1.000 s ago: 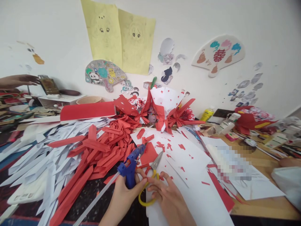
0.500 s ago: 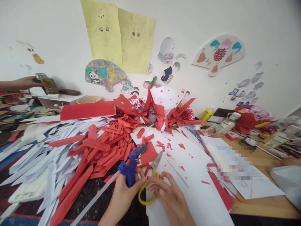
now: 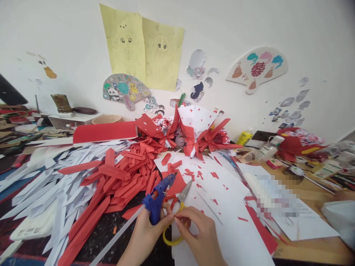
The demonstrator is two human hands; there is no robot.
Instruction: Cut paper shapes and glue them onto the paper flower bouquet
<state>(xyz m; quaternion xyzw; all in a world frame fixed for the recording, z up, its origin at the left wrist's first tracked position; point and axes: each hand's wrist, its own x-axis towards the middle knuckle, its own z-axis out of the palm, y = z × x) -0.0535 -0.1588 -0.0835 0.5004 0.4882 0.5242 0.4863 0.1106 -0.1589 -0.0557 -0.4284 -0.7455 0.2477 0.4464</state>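
Note:
A blue glue gun (image 3: 155, 201), with a long translucent glue stick out of its back, points up and away, its grip by my left hand (image 3: 151, 225). My left thumb and fingers are pinched together, touching the fingertips of my right hand (image 3: 198, 229). The right hand is closed in a pinch too; anything between the fingertips is too small to make out. Scissors with a yellow handle (image 3: 173, 242) lie partly behind both hands, blades pointing away. Small red paper scraps (image 3: 214, 175) are scattered on white paper (image 3: 233, 207) beyond the hands.
Folded red strips (image 3: 130, 177) and white strips (image 3: 61, 170) are heaped at the left. Red and white paper bouquets (image 3: 195, 125) stand against the wall. A yellow bottle (image 3: 244, 136) and a white-capped bottle (image 3: 270, 146) stand at the right, near a white sheet (image 3: 313, 221).
My right hand's fingers have come together into a pinch against the left fingertips. The other person's hand at the left has left the cup. The view has tilted slightly upward.

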